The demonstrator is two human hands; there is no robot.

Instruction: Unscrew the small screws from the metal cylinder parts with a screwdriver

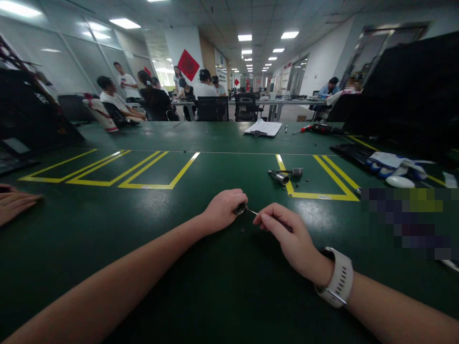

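My left hand (225,209) is closed around a small metal piston (239,209), its hollow end facing right toward me. My right hand (283,228), wearing a pale watch on the wrist, pinches a thin metal rod-like tool (253,211). The tool's far tip meets the piston's open end; whether it goes inside is too small to tell. On the tabletop just below my hands lies a tiny ring (243,231). Farther off to the right, two pistons with connecting rods, one nearer (282,178) and one behind (297,172), lie with several tiny parts around them.
Yellow tape (147,187) marks boxes on the green table (172,286). A clipboard with paper (263,127), a red-and-black tool (324,129) and gloves (392,162) lie beyond. Another person's hand (16,205) rests at the left edge. People sit in the background.
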